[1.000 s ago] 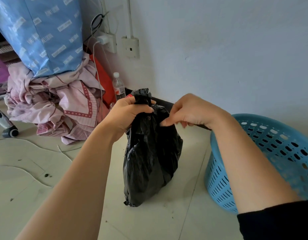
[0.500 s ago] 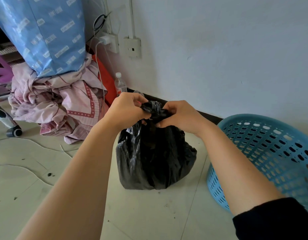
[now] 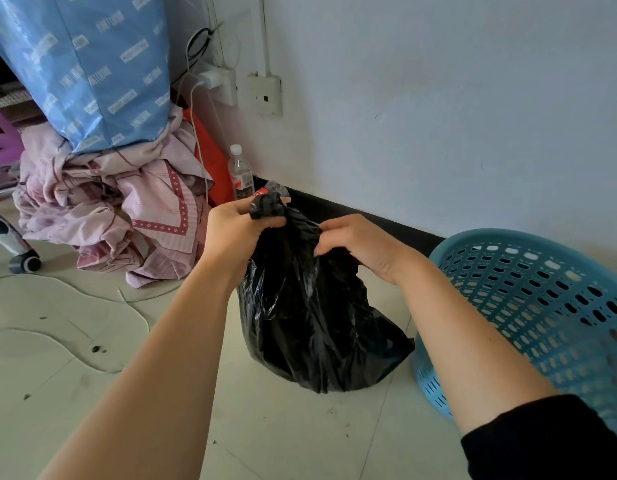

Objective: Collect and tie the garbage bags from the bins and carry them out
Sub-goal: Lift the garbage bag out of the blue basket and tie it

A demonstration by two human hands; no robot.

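Observation:
A full black garbage bag (image 3: pixel 314 323) stands on the tiled floor in front of me. My left hand (image 3: pixel 234 230) grips the bunched neck of the bag, and a twisted end of plastic sticks up above its fingers. My right hand (image 3: pixel 359 244) pinches the bag's top edge a little to the right and lower. Beside the bag on the right stands a light blue perforated plastic bin (image 3: pixel 542 306), with no liner visible in it.
A pile of pink bedding (image 3: pixel 120 209) under a blue printed bag (image 3: pixel 92 64) lies at the left by the wall. A water bottle (image 3: pixel 240 174), wall sockets (image 3: pixel 265 95) with a charger cable, and a chair castor (image 3: pixel 24 263) are nearby.
The bag was lifted tall, then set down wider on the floor. My hands came together at its neck and have now drawn apart, the left keeping the twisted end.

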